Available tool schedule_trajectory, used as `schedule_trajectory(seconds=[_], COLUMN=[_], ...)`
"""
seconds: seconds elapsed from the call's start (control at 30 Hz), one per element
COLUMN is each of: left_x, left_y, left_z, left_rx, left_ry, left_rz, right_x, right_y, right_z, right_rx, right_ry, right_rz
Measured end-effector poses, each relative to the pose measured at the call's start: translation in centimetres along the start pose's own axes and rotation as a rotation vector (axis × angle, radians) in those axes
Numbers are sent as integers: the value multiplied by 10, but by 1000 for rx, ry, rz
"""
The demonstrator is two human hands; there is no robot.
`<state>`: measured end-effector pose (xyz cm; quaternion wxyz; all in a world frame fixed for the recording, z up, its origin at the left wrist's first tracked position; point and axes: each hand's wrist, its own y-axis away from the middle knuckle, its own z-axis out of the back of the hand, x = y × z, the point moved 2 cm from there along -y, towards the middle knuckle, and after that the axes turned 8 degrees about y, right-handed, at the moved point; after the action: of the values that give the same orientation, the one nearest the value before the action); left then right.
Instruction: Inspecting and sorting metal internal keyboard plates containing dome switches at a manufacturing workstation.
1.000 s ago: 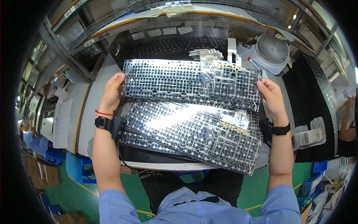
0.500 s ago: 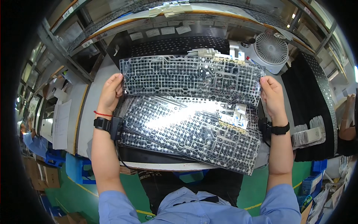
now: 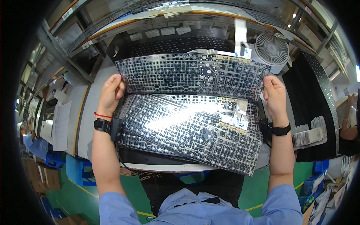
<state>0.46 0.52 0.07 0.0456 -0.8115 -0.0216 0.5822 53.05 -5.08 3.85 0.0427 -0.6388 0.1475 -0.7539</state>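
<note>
Stretched between my two hands is a keyboard membrane sheet (image 3: 161, 73), clear with dark printed traces and a pale connector tail (image 3: 240, 35) standing up at its far edge. My left hand (image 3: 111, 92) pinches its left end, fingers curled. At the right end, my right hand (image 3: 274, 93) grips the corner between thumb and fingers. Below it on the bench lies a stack of similar membrane sheets (image 3: 210, 144), some turned at an angle, with bright glare across the top ones. White and blue tabs (image 3: 238, 119) show on the stack's right part.
A white round fan (image 3: 272, 48) stands at the back right. Black perforated sheets (image 3: 315, 82) and a bundle of pale strips (image 3: 310, 137) lie on the right. A shelf edge (image 3: 210, 14) spans the back. Another person's blue sleeve (image 3: 35, 145) shows at far left.
The held membrane sheet has tilted, its far edge rising a little and its connector tail now sticking up. Both hands keep their grip almost in place.
</note>
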Motion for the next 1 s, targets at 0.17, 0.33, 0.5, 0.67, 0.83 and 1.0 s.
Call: schedule_trajectory(seconds=[0.17,0.33,0.5,0.67,0.83,1.0], left_x=[-9,-7,-6,-4,-1,-3], left_y=[4,7,1,3,0,-5], left_z=[-6,-27,-9,-16,-12,8], left_rx=[-2,-15,57,-5,-24,19], left_ry=[98,16,-151,-152,-111,73], left_rz=[36,-64,53,98,56,17], right_x=[5,-5,6,0,4,7], right_y=[2,-1,2,2,3,0], right_z=[1,5,-4,-1,-3,-2], right_rx=[29,58,40,65,52,49], right_ry=[-104,18,13,21,17,18], right_rz=[32,46,56,64,83,47])
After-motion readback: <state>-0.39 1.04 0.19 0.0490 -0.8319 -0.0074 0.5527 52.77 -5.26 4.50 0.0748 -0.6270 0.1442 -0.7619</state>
